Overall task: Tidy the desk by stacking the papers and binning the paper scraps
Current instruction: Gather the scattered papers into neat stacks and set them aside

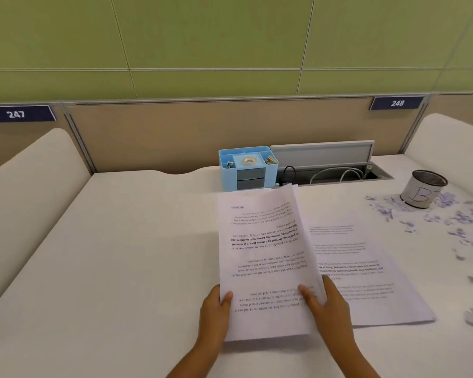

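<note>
From the head camera, both hands are holding up a bundle of papers [265, 257] over the middle of the bench [120, 241]: the left hand [216, 309] is pinching the near left corner with its thumb curled over the top page, and the right hand [325, 301] is gripping the near right edge, thumb lying across the print. The bundle is tilting, its far end fanning a little, so the pages are not yet square. To do this well, I'd say the hands should be tapping the lower edge on the bench to line up the pages, then laying the bundle straight onto the sheet [366, 274] lying flat just to the right, corners matching. Beyond that, scraps [453, 222] are lying scattered around the mesh bin [423, 192] at the far right, well apart from the hands and not yet picked up. The blue organiser [247, 167] is sitting just behind the bundle, beside the open cable tray [333, 173]. How many pages are in the bundle is hard to tell, the fingers beneath it are hidden, the bin's inside is not showing, and the scraps are running off the right edge.
</note>
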Demonstrator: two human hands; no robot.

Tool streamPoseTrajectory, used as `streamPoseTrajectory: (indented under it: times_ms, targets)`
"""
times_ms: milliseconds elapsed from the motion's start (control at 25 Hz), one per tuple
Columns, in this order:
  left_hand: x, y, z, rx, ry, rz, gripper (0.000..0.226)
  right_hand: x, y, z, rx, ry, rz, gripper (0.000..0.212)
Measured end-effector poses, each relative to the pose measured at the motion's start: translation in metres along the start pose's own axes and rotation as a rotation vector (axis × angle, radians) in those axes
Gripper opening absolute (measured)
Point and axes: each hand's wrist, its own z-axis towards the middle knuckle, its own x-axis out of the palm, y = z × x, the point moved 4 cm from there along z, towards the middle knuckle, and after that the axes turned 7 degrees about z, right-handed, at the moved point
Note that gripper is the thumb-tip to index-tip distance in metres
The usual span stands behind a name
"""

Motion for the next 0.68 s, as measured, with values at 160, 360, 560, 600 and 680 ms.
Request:
streamPoseTrajectory:
  times_ms: [160,360,560,600,680]
  targets:
    - [0.041,-0.022,0.012,-0.016,0.145,0.117,0.019,-0.044,-0.011,0.011,0.017,-0.086,-0.053,0.019]
    - [0.099,-0.064,0.012,-0.015,0.222,0.133,0.007,-0.107,-0.027,0.043,0.058,-0.176,-0.154,0.020]
    - [0.147,-0.085,0.017,-0.041,0.236,0.285,0.015,-0.152,-0.050,0.074,0.128,-0.164,-0.241,0.020]
    - [0.152,-0.084,0.019,-0.045,0.220,0.328,0.020,-0.156,-0.056,0.079,0.150,-0.141,-0.269,0.020]
    - [0.158,-0.080,0.020,-0.067,0.179,0.389,0.024,-0.161,-0.069,0.086,0.191,-0.095,-0.328,0.020]
